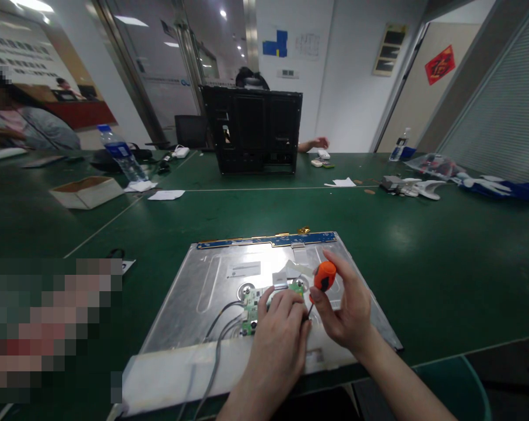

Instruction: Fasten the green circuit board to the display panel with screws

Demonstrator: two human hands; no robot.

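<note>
Two clear plastic bottles (123, 155), an open pale box (87, 196) with a brown interior and a crumpled clear bag (435, 165) are noted on the smooth green surface (426, 263), their contents indistinct. Nearer the person, a flat metal panel (183, 298) with pressed grooves carries a small green circuit board (249, 314), from which grey cables (218, 351) run to the near edge. Of the hands, the right hand (351, 307) grips an orange-handled screwdriver (324, 276), its thin shaft angled down beside the left hand (284, 327), whose bent fingers partly cover the board; whether they grip anything cannot be told.
</note>
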